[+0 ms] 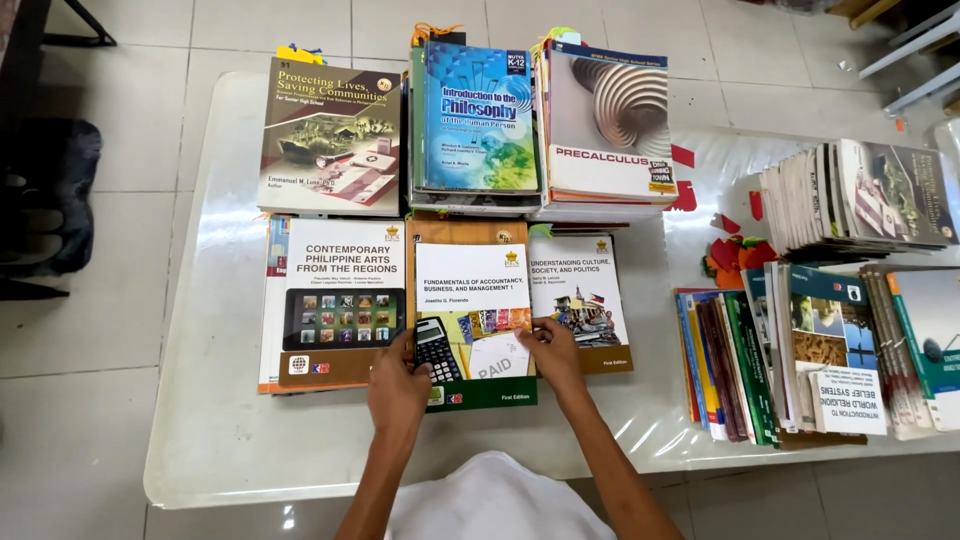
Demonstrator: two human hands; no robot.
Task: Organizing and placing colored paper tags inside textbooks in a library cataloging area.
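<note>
Both my hands rest on a textbook with a white, orange and green cover showing a calculator (470, 320), lying in the front middle of a white table (230, 440). My left hand (397, 385) grips its lower left edge, fingers over the calculator picture. My right hand (553, 352) holds its right edge. The book sits on a short stack, between a brown arts book with a tablet picture (340, 305) on the left and a white society book (580, 300) on the right.
Three taller stacks stand behind: a brown-covered book (330, 135), a blue philosophy book (475, 120) and a white maths book with a spiral (610, 120). Slanted rows of books (800, 350) fill the table's right side, with another leaning pile (860, 195) behind. Tiled floor surrounds the table.
</note>
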